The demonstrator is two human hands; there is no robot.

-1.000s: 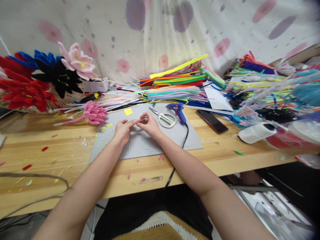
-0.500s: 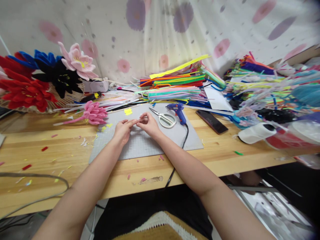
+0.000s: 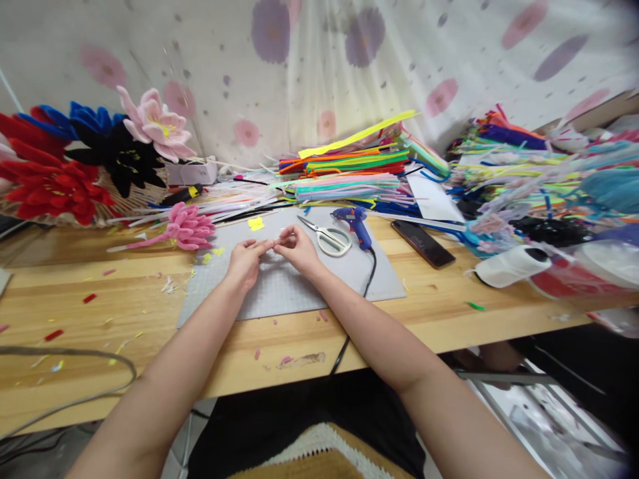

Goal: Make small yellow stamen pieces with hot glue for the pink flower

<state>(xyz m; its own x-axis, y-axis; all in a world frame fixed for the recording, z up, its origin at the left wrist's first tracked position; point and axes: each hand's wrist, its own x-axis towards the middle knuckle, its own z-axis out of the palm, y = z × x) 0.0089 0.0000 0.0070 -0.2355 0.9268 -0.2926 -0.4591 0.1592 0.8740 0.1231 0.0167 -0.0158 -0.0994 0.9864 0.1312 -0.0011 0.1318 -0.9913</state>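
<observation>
My left hand (image 3: 246,259) and my right hand (image 3: 295,247) meet fingertip to fingertip over a grey cutting mat (image 3: 299,286) on the wooden table (image 3: 100,313). Both hands are closed in a pinch on a small pale piece between them, too small to name. White-handled scissors (image 3: 327,236) and a blue glue gun (image 3: 355,223) lie just right of my right hand. A pink pipe-cleaner flower (image 3: 187,227) lies to the left of my left hand.
Stacks of coloured pipe cleaners (image 3: 349,173) fill the back and right of the table. Finished red, black, blue and pink flowers (image 3: 94,153) stand at the back left. A dark phone (image 3: 422,243) and a white roll (image 3: 509,265) lie at the right. Scraps litter the wood.
</observation>
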